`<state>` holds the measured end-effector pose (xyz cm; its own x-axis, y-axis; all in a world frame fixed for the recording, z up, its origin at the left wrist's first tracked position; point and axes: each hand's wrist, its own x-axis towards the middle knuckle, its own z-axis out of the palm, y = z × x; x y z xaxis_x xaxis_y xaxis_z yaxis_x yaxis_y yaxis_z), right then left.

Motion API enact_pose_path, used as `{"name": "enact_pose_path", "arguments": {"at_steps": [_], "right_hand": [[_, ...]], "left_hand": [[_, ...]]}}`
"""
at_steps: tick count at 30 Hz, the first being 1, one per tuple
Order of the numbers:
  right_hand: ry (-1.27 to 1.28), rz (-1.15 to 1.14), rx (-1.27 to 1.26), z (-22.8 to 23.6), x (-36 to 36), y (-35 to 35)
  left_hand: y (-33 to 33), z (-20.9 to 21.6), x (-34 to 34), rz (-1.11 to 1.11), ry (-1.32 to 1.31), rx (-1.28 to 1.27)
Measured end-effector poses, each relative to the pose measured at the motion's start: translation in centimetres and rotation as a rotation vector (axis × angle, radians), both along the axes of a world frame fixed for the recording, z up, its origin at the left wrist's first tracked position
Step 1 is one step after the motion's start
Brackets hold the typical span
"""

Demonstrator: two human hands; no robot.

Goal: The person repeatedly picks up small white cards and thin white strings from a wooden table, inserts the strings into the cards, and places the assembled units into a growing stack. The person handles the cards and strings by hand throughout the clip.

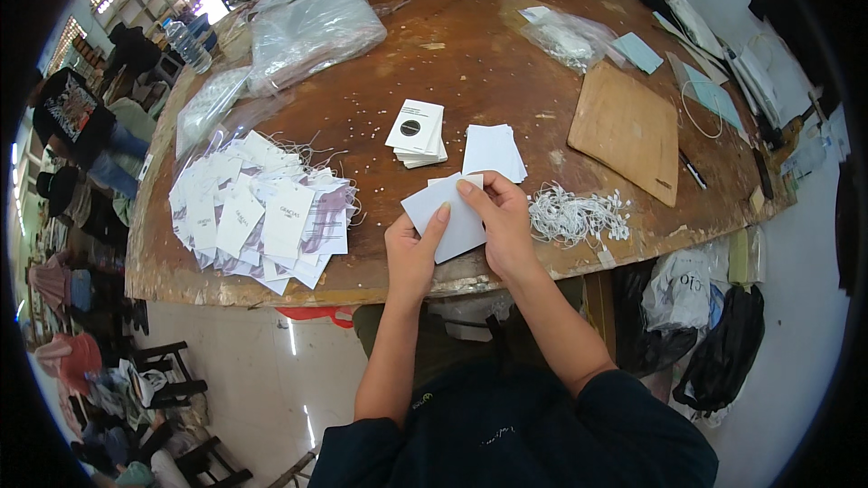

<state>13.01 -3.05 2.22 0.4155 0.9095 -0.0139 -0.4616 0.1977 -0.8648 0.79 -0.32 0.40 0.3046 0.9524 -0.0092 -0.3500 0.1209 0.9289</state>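
Note:
Between my two hands I hold white cards (445, 217) just above the table's front edge. My left hand (414, 248) pinches them at the left side, thumb on top. My right hand (503, 226) grips the right side, its thumb near the upper corner. Whether there are two cards or more I cannot tell. Beyond my hands lie a stack of blank white cards (494, 152) and a stack of printed cards with a black circle (418, 131). Beside my right hand is a heap of white strings (579, 215). A large pile of strung tags (262, 212) spreads at left.
The worn wooden table (434, 54) carries plastic bags (316, 27) at the far left and a wooden board (626, 131) at right, with a pen (693, 170) beside it. A water bottle (187, 45) stands at the left edge. People and stools are beyond on the left.

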Motion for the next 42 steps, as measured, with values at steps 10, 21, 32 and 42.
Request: {"name": "enact_pose_path", "arguments": {"at_steps": [10,21,32,42], "right_hand": [[0.029,0.015,0.003,-0.5,0.3,-0.2],[-1.392,-0.295,-0.119,-0.7,6.1,-5.2],[-1.182,-0.34,-0.133,0.2,12.2,-5.5],[-1.016,-0.448,-0.109,1.5,11.0,-4.8]], "left_hand": [[0.0,-0.2,0.1,0.026,0.041,0.022],[0.4,-0.5,-1.2,0.115,0.188,0.078],[0.1,-0.9,-1.3,0.088,0.131,0.068],[0.2,-0.9,-1.3,0.076,0.145,0.047]]}}
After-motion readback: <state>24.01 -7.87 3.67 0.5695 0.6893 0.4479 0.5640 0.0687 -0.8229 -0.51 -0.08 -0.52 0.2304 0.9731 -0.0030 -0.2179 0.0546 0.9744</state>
